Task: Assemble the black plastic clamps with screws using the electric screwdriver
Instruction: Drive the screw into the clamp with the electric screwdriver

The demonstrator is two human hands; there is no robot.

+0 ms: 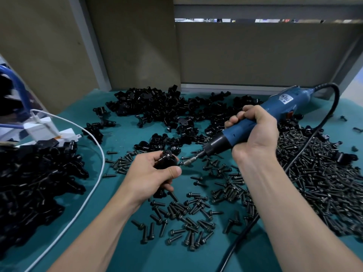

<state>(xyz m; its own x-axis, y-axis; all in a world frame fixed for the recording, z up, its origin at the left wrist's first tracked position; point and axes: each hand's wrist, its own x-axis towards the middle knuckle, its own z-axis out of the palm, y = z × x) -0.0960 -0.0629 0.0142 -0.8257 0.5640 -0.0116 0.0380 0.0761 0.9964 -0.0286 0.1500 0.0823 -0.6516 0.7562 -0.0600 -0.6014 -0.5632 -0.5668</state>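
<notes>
Black power cord exits at the bottom edge. Loose screws lie bottom centre on the green mat. A bigger screw heap sits right, cut off by the frame. My left hand is curled round a black clamp, mostly hidden by fingers. My right hand grips the blue electric screwdriver, bit at the clamp; contact too small to tell. Dark clamp heap at left edge, blurred. Bare mat strip centre left. Loose clamp pile against the back panel.
</notes>
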